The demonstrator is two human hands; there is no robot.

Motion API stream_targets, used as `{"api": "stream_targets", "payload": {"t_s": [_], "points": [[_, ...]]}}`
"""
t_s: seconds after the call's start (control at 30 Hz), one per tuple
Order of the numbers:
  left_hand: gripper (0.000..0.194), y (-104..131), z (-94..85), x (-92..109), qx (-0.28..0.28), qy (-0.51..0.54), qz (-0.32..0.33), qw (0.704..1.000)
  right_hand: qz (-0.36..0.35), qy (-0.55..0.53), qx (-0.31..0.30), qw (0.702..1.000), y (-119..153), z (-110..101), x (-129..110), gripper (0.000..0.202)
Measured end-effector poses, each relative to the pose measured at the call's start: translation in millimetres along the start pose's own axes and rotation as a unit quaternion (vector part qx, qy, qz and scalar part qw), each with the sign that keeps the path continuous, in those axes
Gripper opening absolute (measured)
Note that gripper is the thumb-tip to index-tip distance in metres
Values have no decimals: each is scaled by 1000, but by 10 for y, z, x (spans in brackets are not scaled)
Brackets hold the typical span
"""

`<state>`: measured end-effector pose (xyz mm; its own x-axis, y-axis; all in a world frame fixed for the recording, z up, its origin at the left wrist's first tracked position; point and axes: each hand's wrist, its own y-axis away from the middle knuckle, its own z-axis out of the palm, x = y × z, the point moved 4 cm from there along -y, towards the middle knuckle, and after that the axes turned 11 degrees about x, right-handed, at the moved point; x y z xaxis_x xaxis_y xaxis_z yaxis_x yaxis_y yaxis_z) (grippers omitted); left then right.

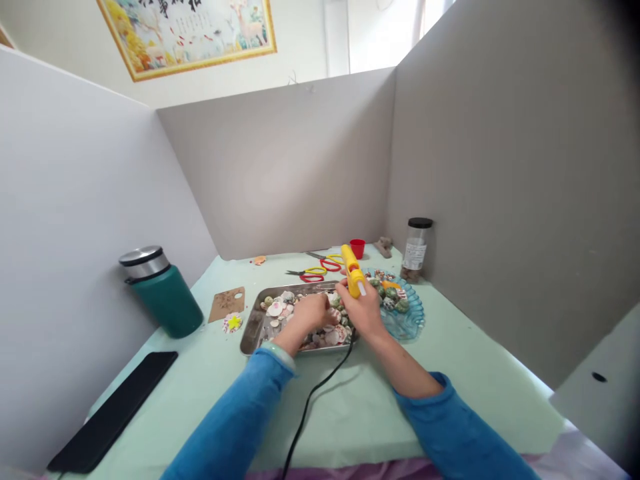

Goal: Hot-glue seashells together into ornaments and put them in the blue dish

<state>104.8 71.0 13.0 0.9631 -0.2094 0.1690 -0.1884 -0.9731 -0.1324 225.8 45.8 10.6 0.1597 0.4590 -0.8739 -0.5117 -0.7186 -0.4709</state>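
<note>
A yellow glue gun is gripped in my right hand, over the right end of a metal tray. Its black cord trails down across the table towards me. Shells and small stones fill much of the tray. My left hand is low over these shells, its fingers curled together and pointing right. What lies between those fingertips is too small or hidden to make out. Just right of my right hand is a blue scalloped plate holding green-patterned shells.
Two pairs of scissors lie behind the tray, near a red cup. A lidded jar stands at right. On the left are a green flask, a brown card, a flower-like piece and a black flat object. Grey partitions enclose the table.
</note>
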Motion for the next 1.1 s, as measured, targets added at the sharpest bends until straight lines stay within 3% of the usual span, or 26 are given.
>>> {"api": "stream_targets", "payload": {"t_s": [0.1, 0.17, 0.27, 0.37, 0.43, 0.53, 0.67, 0.83, 1.1], "points": [[27, 9, -19, -143, 25, 115, 12, 993, 0, -3, 2, 1000, 1, -2, 4, 23], [22, 61, -75, -265, 42, 264, -7, 964, 9, -11, 4, 1000, 3, -5, -12, 24], [27, 205, -166, -397, 39, 508, -34, 860, 35, -36, 4, 999, 15, 1, -56, 27], [34, 344, -201, -475, 37, 640, -88, 763, 63, -65, 0, 996, 46, 44, -89, 34], [42, 393, -204, -497, 52, 691, -98, 714, 73, -65, -3, 995, 79, 85, -97, 34], [51, 413, -167, -522, 73, 733, -96, 670, 55, -43, -18, 997, 145, 139, -118, 29], [54, 429, -90, -553, 71, 751, -101, 649, 43, -54, -83, 994, 238, 187, -161, 30], [45, 460, -80, -562, 66, 737, -90, 667, 99, -120, -140, 978, 289, 219, -151, 35], [43, 470, -124, -522, 93, 694, -50, 712, 151, -165, -91, 971, 247, 227, -36, 43]]}}
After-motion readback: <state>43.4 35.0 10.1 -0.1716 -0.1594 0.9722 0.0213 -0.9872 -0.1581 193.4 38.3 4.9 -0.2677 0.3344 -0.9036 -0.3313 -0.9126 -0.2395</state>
